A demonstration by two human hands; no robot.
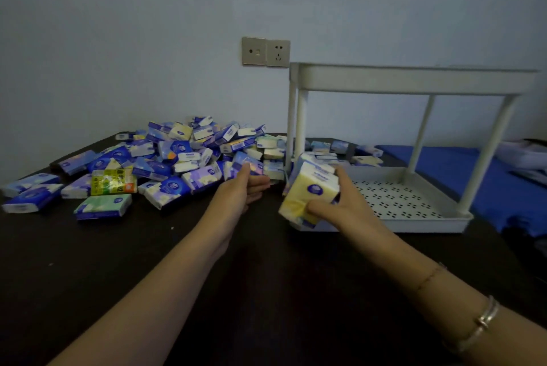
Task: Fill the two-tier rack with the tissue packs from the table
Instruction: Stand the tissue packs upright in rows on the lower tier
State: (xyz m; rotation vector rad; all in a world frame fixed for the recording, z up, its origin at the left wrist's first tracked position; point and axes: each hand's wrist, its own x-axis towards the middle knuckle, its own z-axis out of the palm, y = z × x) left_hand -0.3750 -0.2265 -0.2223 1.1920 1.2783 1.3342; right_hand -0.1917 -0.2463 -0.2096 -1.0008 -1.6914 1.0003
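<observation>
Right hand (343, 203) grips tissue packs (310, 191) beside rack (414, 217); pile (177, 158) left.

Glossy plastic wrap seen on pack (310, 194) in grip; just right of it, rack (414, 81) matt white plastic w/ perforated tray; table (118, 262) dark, matt.

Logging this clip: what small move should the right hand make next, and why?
Probably carry the stack of tissue packs that the right hand holds rightward and set it on the rack's lower tray, whose perforated floor looks bare. The left hand is at the pile.
</observation>
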